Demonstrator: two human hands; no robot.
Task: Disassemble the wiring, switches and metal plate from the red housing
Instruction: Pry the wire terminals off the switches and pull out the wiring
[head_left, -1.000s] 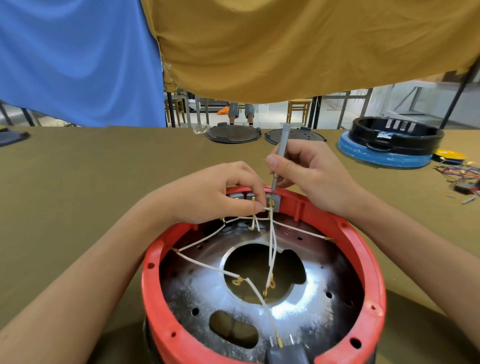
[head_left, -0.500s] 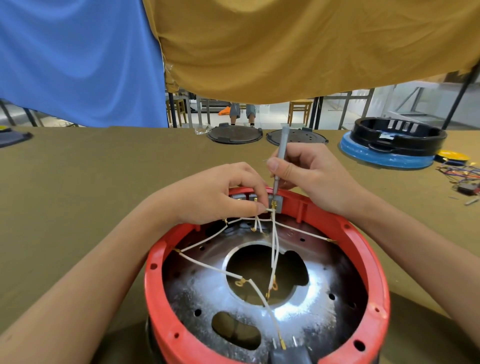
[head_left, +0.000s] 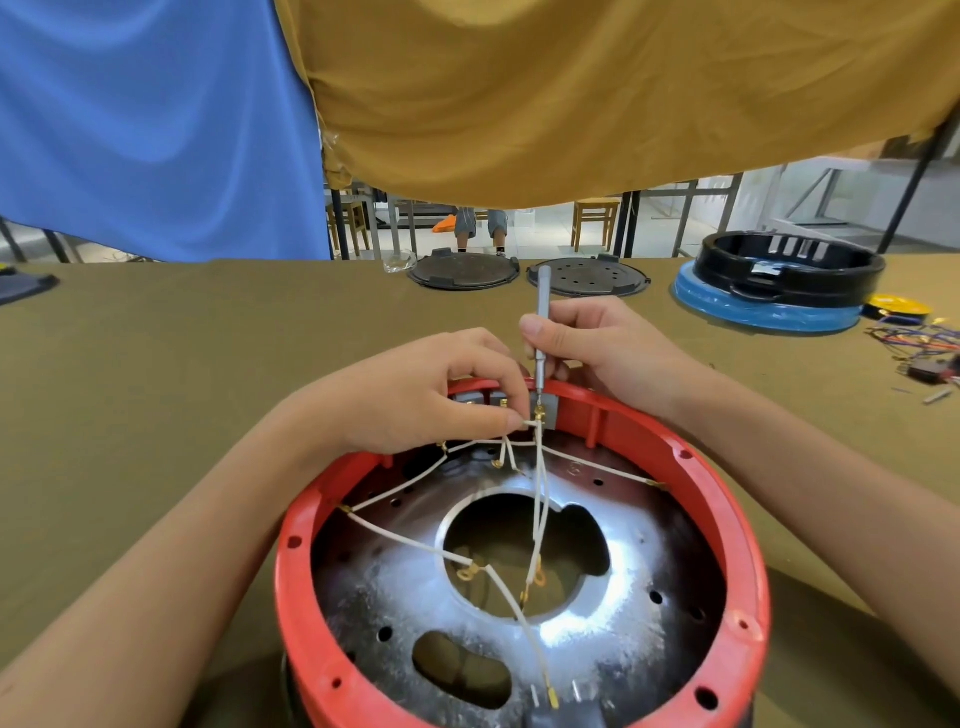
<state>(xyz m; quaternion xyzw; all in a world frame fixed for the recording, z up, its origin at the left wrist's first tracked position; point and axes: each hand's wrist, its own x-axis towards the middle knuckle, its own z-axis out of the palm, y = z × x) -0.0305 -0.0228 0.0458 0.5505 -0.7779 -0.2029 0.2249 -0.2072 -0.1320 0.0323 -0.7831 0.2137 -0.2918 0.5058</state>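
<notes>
Red housing (head_left: 727, 618) sits on the table in front of me. Right hand (head_left: 608, 353) grips screwdriver (head_left: 542, 322), tip on the far-rim terminal; left hand (head_left: 415, 400) pinches white wire (head_left: 527, 423) beside it. I'd keep the driver vertical, wire taut.

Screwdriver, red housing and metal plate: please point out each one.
Screwdriver (head_left: 542, 332), head view, on its grey shaft.
Red housing (head_left: 737, 499), head view, on its right rim.
Metal plate (head_left: 415, 587), head view, on its shiny left part.
</notes>
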